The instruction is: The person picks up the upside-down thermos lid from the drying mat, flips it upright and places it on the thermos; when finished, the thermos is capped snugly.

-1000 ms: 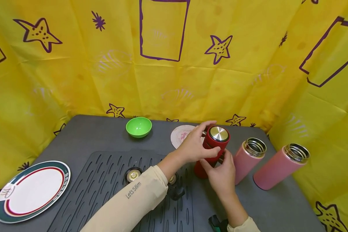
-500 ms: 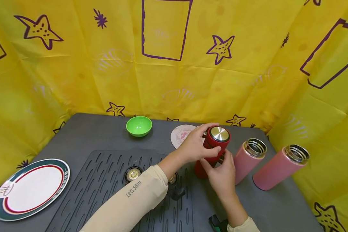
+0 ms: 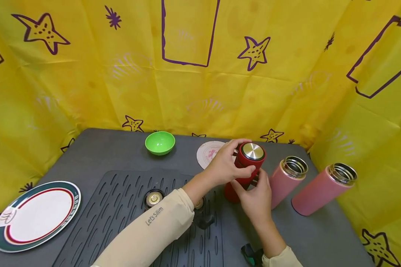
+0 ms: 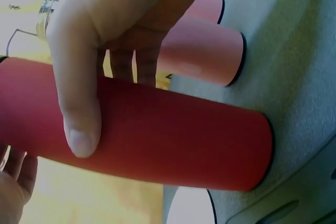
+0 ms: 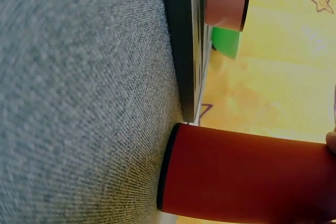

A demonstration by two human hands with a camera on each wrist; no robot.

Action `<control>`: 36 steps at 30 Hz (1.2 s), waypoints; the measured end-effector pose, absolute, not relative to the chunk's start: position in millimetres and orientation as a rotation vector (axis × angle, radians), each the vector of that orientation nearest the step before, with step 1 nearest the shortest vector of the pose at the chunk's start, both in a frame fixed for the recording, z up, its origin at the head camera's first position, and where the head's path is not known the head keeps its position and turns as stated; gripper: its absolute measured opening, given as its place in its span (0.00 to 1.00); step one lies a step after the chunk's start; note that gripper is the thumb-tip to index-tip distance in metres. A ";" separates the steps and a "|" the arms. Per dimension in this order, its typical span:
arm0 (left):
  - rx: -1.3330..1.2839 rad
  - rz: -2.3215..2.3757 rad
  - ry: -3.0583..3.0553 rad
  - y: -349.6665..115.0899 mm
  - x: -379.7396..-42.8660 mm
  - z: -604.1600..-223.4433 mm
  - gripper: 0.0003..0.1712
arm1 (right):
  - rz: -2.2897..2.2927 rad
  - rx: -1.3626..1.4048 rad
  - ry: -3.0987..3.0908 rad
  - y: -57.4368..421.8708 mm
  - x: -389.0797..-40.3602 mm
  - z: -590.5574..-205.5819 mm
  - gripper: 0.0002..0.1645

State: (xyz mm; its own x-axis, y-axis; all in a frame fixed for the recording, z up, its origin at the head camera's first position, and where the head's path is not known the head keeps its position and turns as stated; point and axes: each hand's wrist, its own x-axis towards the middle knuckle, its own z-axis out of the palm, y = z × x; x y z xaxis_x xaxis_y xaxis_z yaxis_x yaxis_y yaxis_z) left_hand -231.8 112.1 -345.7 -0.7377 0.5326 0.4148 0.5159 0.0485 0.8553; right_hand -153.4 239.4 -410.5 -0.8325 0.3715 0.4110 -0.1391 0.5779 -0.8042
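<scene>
A red insulated bottle [image 3: 230, 193] with a brushed steel disc on its top stands on the grey table, leaning slightly in the head view. My left hand [image 3: 226, 163] grips its upper part, thumb in front and fingers reaching behind. Lower down, my right hand [image 3: 258, 204] also grips the bottle. In the left wrist view the right thumb [image 4: 81, 114] lies across the red body [image 4: 184, 135], and a few left fingertips [image 4: 26, 177] show at the lower left. The bottle's dark-rimmed base [image 5: 168, 169] meets the table in the right wrist view. Some fingers are hidden behind the bottle.
Two uncapped pink bottles [image 3: 289, 181] [image 3: 320, 193] stand at the right. Upturned lids [image 3: 153, 199] sit on the slotted dark mat [image 3: 120, 207], partly behind the left sleeve. A green bowl [image 3: 160, 143], a round pale disc [image 3: 207, 154] and an oval plate [image 3: 40, 215] lie around.
Both hands keep their grip on the red bottle, with almost no visible movement. The head view has tilted slightly downward.
</scene>
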 end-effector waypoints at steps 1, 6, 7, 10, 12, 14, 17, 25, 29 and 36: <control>1.150 1.816 2.264 111.3 -233.0 -346.0 0.42 | 1.217 -0.195 -2.263 239.4 -153.2 -410.3 0.45; 1.121 1.825 2.289 113.7 -230.5 -344.6 0.46 | 1.200 -0.174 -2.255 240.2 -154.0 -410.2 0.43; 1.092 1.844 2.300 115.3 -228.7 -344.2 0.48 | 1.198 -0.160 -2.247 240.1 -154.2 -410.1 0.42; 1.010 1.890 2.350 120.9 -223.6 -342.9 0.48 | 1.196 -0.134 -2.232 240.3 -155.0 -410.3 0.40; 0.989 1.902 2.379 122.9 -222.1 -342.7 0.46 | 1.192 -0.146 -2.236 240.2 -155.1 -410.4 0.41; 1.003 1.904 2.386 122.7 -222.4 -342.6 0.44 | 1.190 -0.169 -2.248 240.1 -154.7 -410.4 0.42; 1.055 1.886 2.335 119.3 -225.1 -342.6 0.42 | 1.193 -0.195 -2.264 239.9 -154.1 -410.5 0.44; 1.093 1.832 2.283 114.3 -227.0 -342.1 0.48 | 1.205 -0.176 -2.253 239.8 -154.3 -411.7 0.41; 1.021 1.870 2.368 117.7 -223.0 -342.2 0.48 | 1.206 -0.156 -2.235 239.7 -154.3 -412.3 0.40; 1.109 1.850 2.376 115.6 -226.3 -343.7 0.41 | 1.208 -0.195 -2.258 239.1 -153.0 -411.8 0.44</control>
State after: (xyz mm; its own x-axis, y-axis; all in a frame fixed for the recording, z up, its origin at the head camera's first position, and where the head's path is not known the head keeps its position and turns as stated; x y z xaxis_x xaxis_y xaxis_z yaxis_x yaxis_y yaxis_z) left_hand -226.3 115.6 -343.7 -0.7592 0.4724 0.4477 0.5499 0.0978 0.8295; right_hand -153.0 239.1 -411.8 -0.8292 0.3784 0.4113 -0.1322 0.5822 -0.8022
